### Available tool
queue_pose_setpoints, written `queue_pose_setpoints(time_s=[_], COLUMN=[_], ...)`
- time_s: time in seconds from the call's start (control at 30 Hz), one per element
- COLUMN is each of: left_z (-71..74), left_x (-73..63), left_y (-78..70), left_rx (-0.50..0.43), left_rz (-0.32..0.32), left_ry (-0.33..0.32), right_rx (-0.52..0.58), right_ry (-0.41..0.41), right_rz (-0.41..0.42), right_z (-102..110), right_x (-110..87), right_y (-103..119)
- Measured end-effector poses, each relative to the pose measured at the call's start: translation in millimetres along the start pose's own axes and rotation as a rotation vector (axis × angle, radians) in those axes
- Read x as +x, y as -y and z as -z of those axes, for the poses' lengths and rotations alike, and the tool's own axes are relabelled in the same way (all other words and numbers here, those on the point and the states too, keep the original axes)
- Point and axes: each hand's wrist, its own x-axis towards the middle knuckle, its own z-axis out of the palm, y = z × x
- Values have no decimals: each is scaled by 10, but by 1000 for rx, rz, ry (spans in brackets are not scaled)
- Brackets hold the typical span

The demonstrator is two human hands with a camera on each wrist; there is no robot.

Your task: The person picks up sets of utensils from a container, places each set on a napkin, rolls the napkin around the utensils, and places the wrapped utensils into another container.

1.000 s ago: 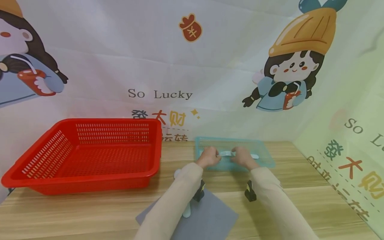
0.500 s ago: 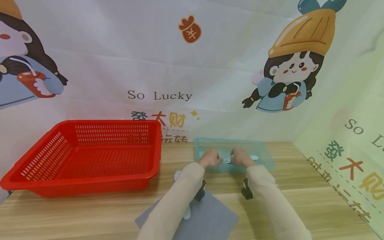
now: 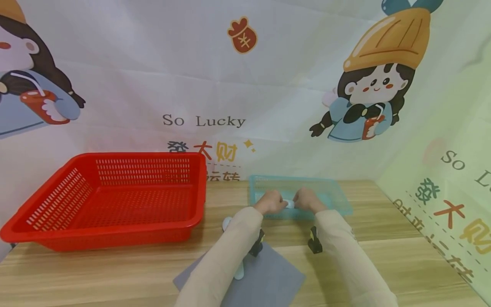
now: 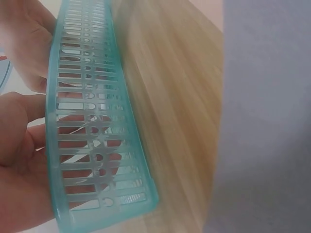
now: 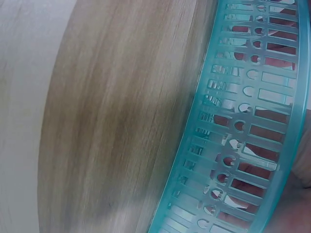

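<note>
Both hands work inside a shallow teal slotted basket (image 3: 339, 198) at the back right of the table. My left hand (image 3: 270, 202) has its fingers curled at the left end of a white plastic spoon (image 3: 290, 204). From the right, my right hand (image 3: 306, 199) pinches the same piece; its rounded part shows in the gap between the hands. Through the basket wall (image 4: 90, 121) in the left wrist view, pale strips of cutlery show among the fingers, mostly hidden. The right wrist view also shows fingers and white pieces behind the slotted wall (image 5: 243, 121).
A large red slotted basket (image 3: 142, 204) stands at the left. A grey cloth square (image 3: 268, 277) lies at the front, under my left forearm. A white utensil's rounded end (image 3: 239, 272) rests on it, and another white rounded end (image 3: 226, 223) shows farther back. A printed curtain (image 3: 284, 106) hangs behind.
The fork tines seen between the hands are now out of sight, and a rounded white spoon part shows there. The white piece right of the right hand is gone from view. Both hands have closed in.
</note>
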Motion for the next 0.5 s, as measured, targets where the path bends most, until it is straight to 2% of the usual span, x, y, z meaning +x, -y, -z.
queue_pose_setpoints(time_s=[0.03,0.1,0.2,0.27,0.33,0.4,0.5], left_z=[2,4,4,9,16,25,17], left_x=[1,3,7,3,-10,-21,20], left_y=[-5,-12,-16,-17,-13,-6,31], left_rx=[5,13,3,-18,-54,-89,-125], left_rz=[-8,-22,-36,-41,-46,-54,-44], left_ry=[3,11,9,-4,-31,-71,-125], right_rx=[2,20,26,40,73,124,210], right_ry=[10,-6,-10,-49,-60,-111,-155], right_rz=[1,70,94,133,103,178,265], right_z=[56,118,157,101,25,-184,216], right_x=[-84,-184,-243,-186,-74,232,-367], right_y=[78,148,204,161,99,-151,446])
